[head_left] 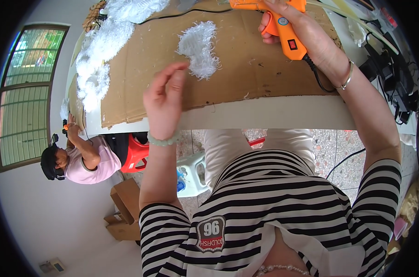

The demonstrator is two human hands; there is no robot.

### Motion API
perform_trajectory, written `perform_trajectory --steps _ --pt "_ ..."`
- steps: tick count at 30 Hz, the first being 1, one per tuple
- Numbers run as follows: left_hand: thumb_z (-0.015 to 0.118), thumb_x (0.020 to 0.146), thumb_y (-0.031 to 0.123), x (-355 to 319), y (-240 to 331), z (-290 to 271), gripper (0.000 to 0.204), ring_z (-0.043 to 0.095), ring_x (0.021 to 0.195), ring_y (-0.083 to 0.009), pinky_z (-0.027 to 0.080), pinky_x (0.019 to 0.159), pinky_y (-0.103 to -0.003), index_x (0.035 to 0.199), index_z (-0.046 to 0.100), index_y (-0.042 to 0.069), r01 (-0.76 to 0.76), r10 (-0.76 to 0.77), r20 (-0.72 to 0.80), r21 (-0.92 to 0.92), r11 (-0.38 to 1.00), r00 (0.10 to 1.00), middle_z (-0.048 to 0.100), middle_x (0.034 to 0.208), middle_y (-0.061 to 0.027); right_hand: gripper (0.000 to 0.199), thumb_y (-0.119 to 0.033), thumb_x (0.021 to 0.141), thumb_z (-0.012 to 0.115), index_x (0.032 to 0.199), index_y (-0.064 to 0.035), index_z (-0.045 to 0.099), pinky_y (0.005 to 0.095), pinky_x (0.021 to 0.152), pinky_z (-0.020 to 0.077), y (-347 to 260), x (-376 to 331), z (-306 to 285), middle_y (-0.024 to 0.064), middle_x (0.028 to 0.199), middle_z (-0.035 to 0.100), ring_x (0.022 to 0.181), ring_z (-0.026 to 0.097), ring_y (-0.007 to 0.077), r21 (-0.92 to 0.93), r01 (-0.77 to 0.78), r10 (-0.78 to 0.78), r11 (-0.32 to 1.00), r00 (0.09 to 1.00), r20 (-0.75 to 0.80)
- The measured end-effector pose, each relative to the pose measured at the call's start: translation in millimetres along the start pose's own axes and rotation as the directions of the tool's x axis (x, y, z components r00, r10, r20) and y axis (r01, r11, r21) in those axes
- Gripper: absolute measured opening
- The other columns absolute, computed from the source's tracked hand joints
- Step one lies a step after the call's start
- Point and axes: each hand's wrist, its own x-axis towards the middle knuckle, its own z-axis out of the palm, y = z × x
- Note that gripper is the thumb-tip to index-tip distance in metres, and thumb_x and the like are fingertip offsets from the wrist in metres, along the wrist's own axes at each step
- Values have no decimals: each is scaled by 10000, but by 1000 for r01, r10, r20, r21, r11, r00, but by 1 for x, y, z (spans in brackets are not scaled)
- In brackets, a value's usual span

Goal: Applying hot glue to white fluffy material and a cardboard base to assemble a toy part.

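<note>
Fluffy white piece (199, 47) — just beyond L hand (163, 104)

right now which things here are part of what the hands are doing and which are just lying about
In use:
- orange glue gun, gripped by the right hand
- white fluffy piece, just beyond the open left hand
- cardboard sheet under it

Lying about:
- heap of white fluff at the table's left
- dark cables and gear at the right
- red stool
- cardboard boxes on the floor
</note>
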Motion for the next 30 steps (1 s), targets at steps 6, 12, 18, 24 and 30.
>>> perform_trajectory --steps 6,12,18,24,30 --pt "605 888 92 -9 -14 -2 180 620 827 -185 470 779 -298 1044 633 7 45 -38 -65 105 993 997 670 932 -100 359 -334 966 495 844 -14 603 270 616 501 2 4 -3 91 733 627 636 611 177 -27 20 -20 999 1000 2" --pt "673 774 77 -4 1 14 299 601 929 -317 445 851 -423 1064 607 40 -379 318 210 430 819 925 670 924 -108 365 -341 965 495 857 -13 611 267 616 498 1 3 -2 88 727 631 635 612 179 13 -2 2 1000 1000 24" --pt "672 761 54 -1 -1 6 310 601 932 -320 440 864 -425 1063 601 49 -420 358 220 477 772 907 672 936 -106 394 -367 969 478 856 -14 611 262 627 493 0 2 1 87 734 627 639 607 174 -15 -19 19 1000 1000 -12" --pt "632 743 -40 1 -4 5 312 626 874 -319 451 882 -420 1042 587 37 -348 306 166 391 852 937 665 931 -114 361 -362 962 499 868 -27 597 278 631 511 7 -4 8 73 757 615 648 604 178 52 58 -64 997 992 113" --pt "613 744 -48 -12 3 13 316 619 909 -328 452 873 -412 1049 566 21 -212 171 142 364 907 975 657 989 -115 464 -413 971 439 995 22 596 324 882 485 15 -12 41 116 949 634 938 625 210 -8 114 -110 993 973 202"
